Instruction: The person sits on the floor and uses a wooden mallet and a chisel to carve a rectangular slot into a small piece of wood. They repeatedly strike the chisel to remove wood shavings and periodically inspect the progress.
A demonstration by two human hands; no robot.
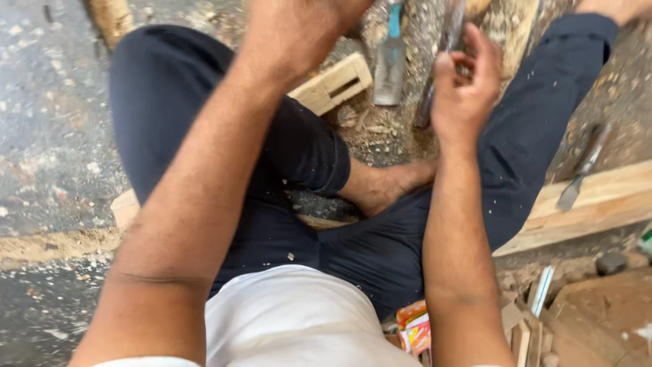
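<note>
I sit cross-legged on the floor in dark trousers. My right hand (465,81) is raised in front of me with fingers curled around a slim metal tool (441,61) that points down toward the floor. My left hand (299,34) is lifted near the top edge of the view; its fingers are out of sight, so what it holds is hidden. A notched wooden block (334,83) lies on the floor just beyond my left knee. A flat chisel with a blue handle (390,58) lies among the wood shavings between my knees.
A long wooden plank (598,200) runs along the right, with a chisel (581,173) resting on it. Small packets and wood scraps (418,329) lie by my right hip. Sawdust and chips cover the grey floor (54,136).
</note>
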